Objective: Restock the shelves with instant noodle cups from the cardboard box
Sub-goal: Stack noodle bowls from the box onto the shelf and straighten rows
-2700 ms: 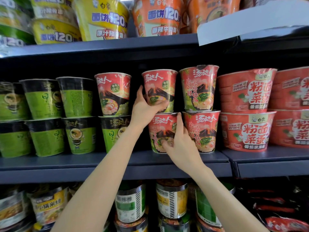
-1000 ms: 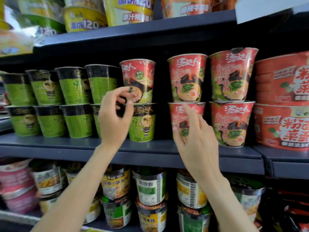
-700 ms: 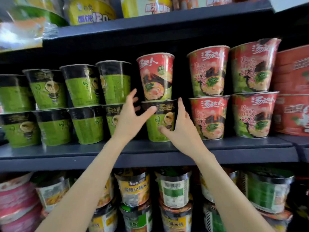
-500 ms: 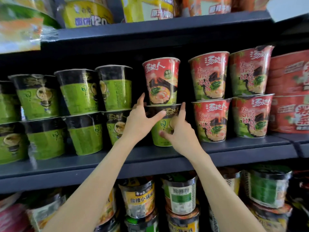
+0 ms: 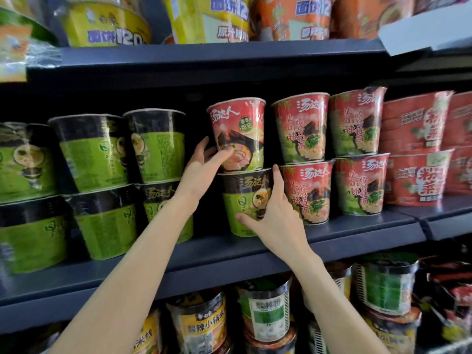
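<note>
Middle shelf [image 5: 357,233]: dark blue-grey board running the full width, carrying two-high stacks of cups.

Upper shelf [image 5: 204,51]: same finish, holding large yellow tubs [image 5: 107,24] and orange tubs [image 5: 293,16].

Red bowls [image 5: 416,149]: wide, stacked two high at the right end of the middle shelf.

Green-and-black cups [image 5: 94,154]: several stacks, two high, filling the left half of the middle shelf.

Red cups [image 5: 301,129]: four, in two stacks of two, just right of the handled stack.

Handled stack, near mid-shelf: a red noodle cup [image 5: 240,134] stands upright on a green noodle cup [image 5: 245,203], whose base rests on the middle shelf near its front edge.

Left hand [image 5: 204,169]: reaches up from below; thumb lies across the lower front of the red noodle cup, fingers curl round its left side, gripping it.

Right hand [image 5: 270,213]: wraps the green noodle cup from the right, thumb across the lower front, index finger up along the right wall toward the rim.

Lower shelf items [image 5: 265,310]: cylindrical tubs with green, yellow and white labels, partly behind both forearms.
</note>
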The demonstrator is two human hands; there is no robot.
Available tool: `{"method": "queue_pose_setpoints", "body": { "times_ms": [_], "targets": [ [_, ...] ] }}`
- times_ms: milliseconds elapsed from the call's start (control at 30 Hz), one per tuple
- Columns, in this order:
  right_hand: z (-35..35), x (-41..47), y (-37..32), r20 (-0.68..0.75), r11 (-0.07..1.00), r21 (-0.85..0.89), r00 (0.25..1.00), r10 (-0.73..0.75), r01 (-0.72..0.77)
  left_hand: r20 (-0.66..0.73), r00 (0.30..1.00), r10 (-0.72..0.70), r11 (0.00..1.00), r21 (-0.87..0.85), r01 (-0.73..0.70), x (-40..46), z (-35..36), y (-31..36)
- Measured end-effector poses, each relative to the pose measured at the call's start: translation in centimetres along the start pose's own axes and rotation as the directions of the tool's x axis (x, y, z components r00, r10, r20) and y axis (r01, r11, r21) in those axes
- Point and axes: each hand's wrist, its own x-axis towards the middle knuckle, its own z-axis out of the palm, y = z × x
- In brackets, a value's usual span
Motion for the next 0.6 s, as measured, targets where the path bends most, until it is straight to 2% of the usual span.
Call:
{"method": "queue_pose_setpoints", "body": {
  "times_ms": [67, 167, 233, 300, 400, 600],
  "targets": [
    [0.1, -0.1, 0.1, 0.027, 1.0, -0.007, 1.0, -0.004, 0.004, 0.058, 0.998, -0.017, 0.997, -0.073, 0.021, 1.1, 0.3, 0.6],
    [0.3, -0.1, 0.3, 0.02, 0.998, -0.056, 1.0, -0.021, 0.022, 0.077, 0.997, -0.003, 0.999, -0.04, 0.006, 1.7, 0.8, 1.1],
    [0.3, -0.1, 0.2, -0.004, 0.997, -0.082, 1.0, -0.014, 0.014, -0.022, 1.0, 0.021, 0.999, 0.045, -0.02, 1.4, 1.4, 1.4],
    [0.4, -0.3, 0.1, -0.03, 0.993, -0.115, 0.999, -0.014, 0.011, -0.138, 0.987, 0.082, 0.978, 0.203, -0.052, 1.2, 2.1, 1.4],
    [0.4, -0.3, -0.1, -0.056, 0.987, -0.159, 0.998, -0.018, 0.009, -0.218, 0.961, 0.173, 0.909, 0.412, -0.07, 1.2, 2.8, 1.2],
    [0.4, -0.6, -0.4, -0.074, 0.979, -0.202, 0.997, -0.019, 0.003, -0.247, 0.95, 0.188, 0.897, 0.438, -0.064, 1.2, 2.6, 1.1]
  ]
}}
